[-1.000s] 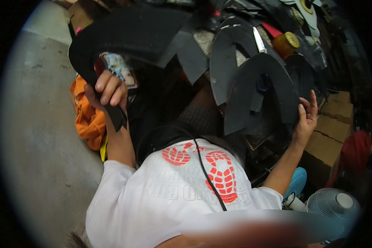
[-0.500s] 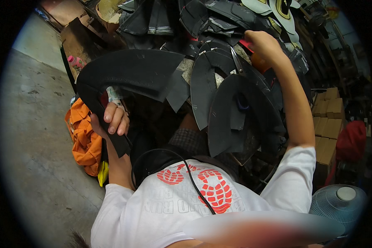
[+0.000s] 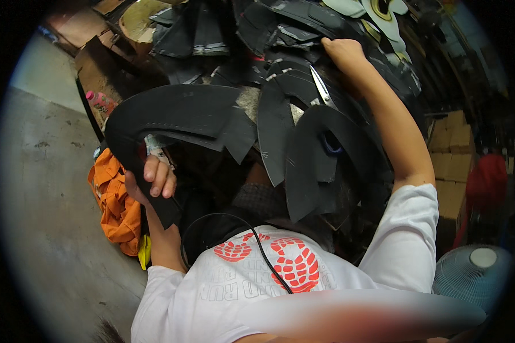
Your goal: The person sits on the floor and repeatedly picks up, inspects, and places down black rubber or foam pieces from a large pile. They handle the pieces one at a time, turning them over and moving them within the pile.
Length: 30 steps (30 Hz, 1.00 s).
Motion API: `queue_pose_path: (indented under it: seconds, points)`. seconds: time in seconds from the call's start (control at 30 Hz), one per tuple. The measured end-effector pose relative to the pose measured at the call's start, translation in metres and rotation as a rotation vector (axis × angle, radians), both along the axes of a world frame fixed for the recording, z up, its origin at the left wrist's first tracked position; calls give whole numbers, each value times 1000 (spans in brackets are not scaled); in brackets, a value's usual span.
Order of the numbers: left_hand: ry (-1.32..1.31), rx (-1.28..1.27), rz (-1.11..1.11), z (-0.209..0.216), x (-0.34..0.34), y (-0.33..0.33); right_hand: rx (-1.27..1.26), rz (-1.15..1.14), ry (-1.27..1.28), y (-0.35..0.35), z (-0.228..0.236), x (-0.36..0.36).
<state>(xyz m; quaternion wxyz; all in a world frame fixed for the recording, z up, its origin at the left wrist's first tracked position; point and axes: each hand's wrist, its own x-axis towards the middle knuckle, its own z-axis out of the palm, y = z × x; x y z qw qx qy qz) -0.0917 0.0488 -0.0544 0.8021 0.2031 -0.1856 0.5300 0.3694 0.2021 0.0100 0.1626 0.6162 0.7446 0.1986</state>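
My left hand [image 3: 159, 177] is closed around one end of a curved black shoe upper piece [image 3: 174, 108]. That piece arches up and to the right, a line of stitching along it, its other end beside a lighter-coloured surface. Farther off, my right hand [image 3: 344, 54] is curled down at the black pieces [image 3: 303, 31] heaped at the back; its fingertips are hidden. Scissors [image 3: 323, 90] lie below it, blades pointing away, partly covered by a U-shaped black upper piece [image 3: 303, 166]. Another such piece [image 3: 273, 131] overlaps on its left.
An orange cloth bundle [image 3: 117, 200] hangs at the left, near a pink bottle [image 3: 99, 102]. Cardboard boxes [image 3: 451, 166], a red cloth [image 3: 486, 182] and a fan [image 3: 472, 274] stand at the right. White pieces [image 3: 390, 26] lie at the back right.
My right hand has shifted slightly left and away, from beside a red and orange object onto the black pieces. The left hand keeps its hold; the view has shifted a little.
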Motion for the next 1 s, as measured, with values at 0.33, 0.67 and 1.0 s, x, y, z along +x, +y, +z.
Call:
queue_pose_path:
  seconds: [0.33, 0.67, 1.0]
  points:
    - [12, 34, -79, 0, -3, 0, 412, 140, 125, 7, 42, 29]
    - [15, 13, -50, 2, 0, -4, 712, 467, 231, -6, 101, 26]
    - [13, 24, -7, -4, -4, -6, 1043, 467, 428, 3, 124, 42]
